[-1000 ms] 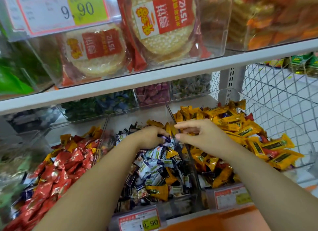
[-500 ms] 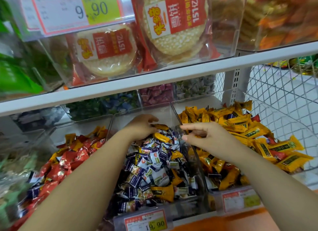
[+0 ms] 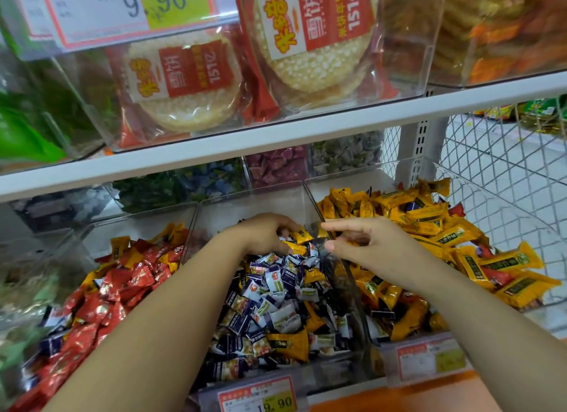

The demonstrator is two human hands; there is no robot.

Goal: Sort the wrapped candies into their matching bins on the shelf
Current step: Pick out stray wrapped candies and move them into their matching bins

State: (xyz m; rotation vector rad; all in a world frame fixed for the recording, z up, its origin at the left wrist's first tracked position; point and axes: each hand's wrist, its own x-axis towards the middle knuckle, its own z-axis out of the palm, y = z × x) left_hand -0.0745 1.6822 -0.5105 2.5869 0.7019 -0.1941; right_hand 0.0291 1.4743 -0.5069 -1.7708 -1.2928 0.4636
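Head view, candy shelf.

- Middle bin (image 3: 251, 198): mostly blue-and-white candies (image 3: 276, 281), with stray yellow candies mixed in. One lies at the back (image 3: 302, 236), another near the front (image 3: 290, 344).
- Right bin (image 3: 491, 203): yellow candies (image 3: 429, 224), a few red and dark ones among them.
- Left bin (image 3: 92, 227): red candies (image 3: 129, 284), some yellow at the back.
- Left hand (image 3: 265, 233): at the back of the middle bin, fingers curled down onto the pile, touching the rear yellow stray. Cannot tell whether it actually grips it, as the fingertips are hidden.
- Right hand (image 3: 371, 247): above the clear divider (image 3: 348, 276) between the middle and right bins, forefinger and thumb spread, nothing visible between them, so it reads as open.

Judged step: pulling yellow strays out for the right bin.

Risks:
- Slick, loose wrappers mean a shallow pinch may let the piece slide back into the pile.
- A blue-and-white piece may come up with it and land in the wrong bin.
- The divider is clear and hard to see, so a knuckle could strike it and spill pieces across.
- The front stray is half-buried and easily missed.
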